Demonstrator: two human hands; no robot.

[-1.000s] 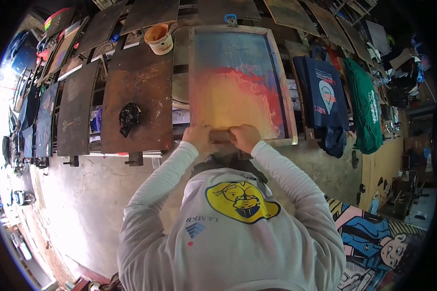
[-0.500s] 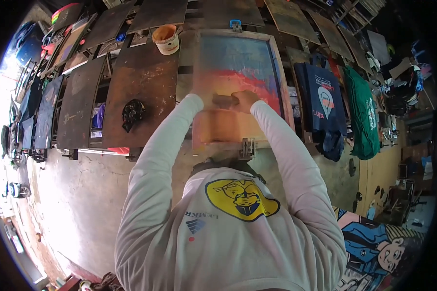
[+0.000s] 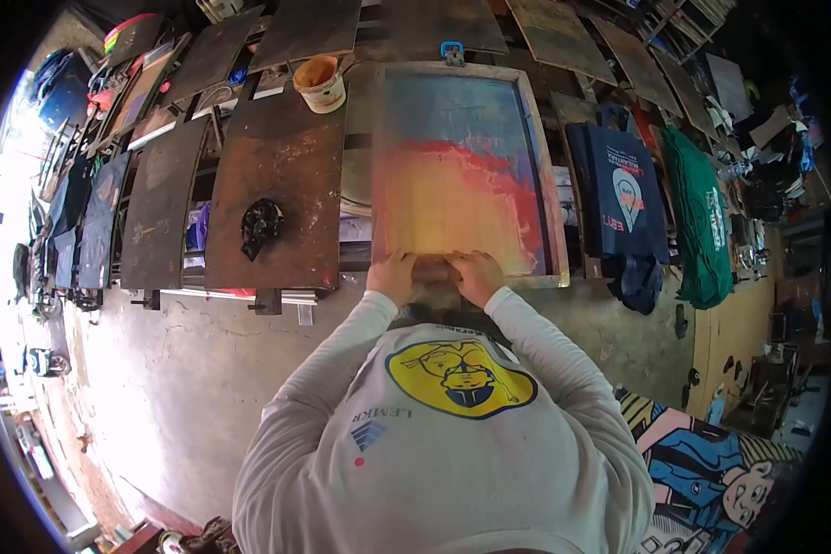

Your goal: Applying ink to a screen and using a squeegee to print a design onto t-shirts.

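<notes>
A wooden-framed printing screen (image 3: 547,189) lies before me, its mesh blue-grey at the far end and smeared with red and orange-yellow ink nearer me. At the screen's near edge, my left hand (image 3: 392,276) and my right hand (image 3: 477,276) are side by side, fingers curled over a squeegee (image 3: 431,269). Only the squeegee's brownish middle shows between them; its ends and blade are hidden by my hands. A clamp with a blue part (image 3: 451,52) sits at the screen's far edge.
Left of the screen, an ink-stained white bucket (image 3: 321,88) and a crumpled black plastic bag (image 3: 262,228) stand on a dark board (image 3: 291,171). To the right hang navy printed bags (image 3: 626,189) and green cloth (image 3: 695,222). More boards line the far side.
Both hands have drawn the squeegee toward me, from the middle of the screen to its near edge. My elbows have bent, and the yellow ink area now shows uncovered.
</notes>
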